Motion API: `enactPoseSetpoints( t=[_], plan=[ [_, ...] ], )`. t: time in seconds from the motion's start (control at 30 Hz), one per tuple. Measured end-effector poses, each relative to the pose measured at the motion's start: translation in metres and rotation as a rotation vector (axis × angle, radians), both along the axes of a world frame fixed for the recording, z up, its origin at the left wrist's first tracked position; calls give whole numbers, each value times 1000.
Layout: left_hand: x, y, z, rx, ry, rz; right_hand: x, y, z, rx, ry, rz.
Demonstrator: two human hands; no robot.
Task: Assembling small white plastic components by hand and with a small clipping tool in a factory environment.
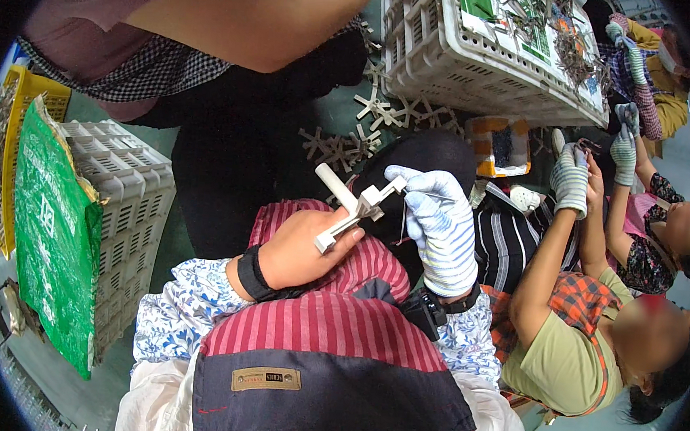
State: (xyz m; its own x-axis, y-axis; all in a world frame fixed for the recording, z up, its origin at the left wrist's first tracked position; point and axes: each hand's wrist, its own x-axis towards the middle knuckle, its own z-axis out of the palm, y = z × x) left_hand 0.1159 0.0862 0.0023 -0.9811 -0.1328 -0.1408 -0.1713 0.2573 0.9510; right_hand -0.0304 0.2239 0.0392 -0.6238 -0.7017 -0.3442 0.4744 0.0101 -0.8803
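My bare left hand [298,248] is closed around a whitish plastic piece with several arms [334,187], held above my lap. One thick arm of the piece points up and away to the left. My right hand [445,233], in a white and blue striped glove, has its fingers pinched together at the tip of the piece's right arm. A thin, light sliver shows by the gloved fingers, but I cannot make out what it is. My red striped apron [328,328] lies under both hands.
Similar star-shaped pieces [370,108] lie on the floor ahead, beside a small box [492,146]. A large white crate [423,43] bears metal bits. To the left stand a grey crate [132,191], a green sheet [48,225] and a yellow crate [42,94]. Co-workers sit close ahead and right.
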Motion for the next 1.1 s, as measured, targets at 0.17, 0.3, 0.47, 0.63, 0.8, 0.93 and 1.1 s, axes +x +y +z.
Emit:
enactPoseSetpoints(
  t=[0.17, 0.3, 0.47, 0.63, 0.8, 0.93, 1.1],
  plan=[
    [3, 5, -7, 274, -162, -31, 2, -1, -14, -44, 29, -24],
    [3, -3, -5, 231, -127, -210, 4, 4, -20, -14, 5, -50],
    [-1, -41, 19, 63, 43, -500, 4, 16, -10, 9, -81, 23],
    [-3, -67, 26, -321, 140, -358, 5, 18, -9, -69, -111, 43],
    [-27, -48, 14, -35, 250, -201, 10, 7, -3, -90, -132, 81],
    [-30, -22, 5, 438, 90, -300, 5, 11, 7, 22, -72, 98],
    [-22, 1, -10, 1021, 95, -200, 7, 18, 3, 69, -38, 152]
  ],
)
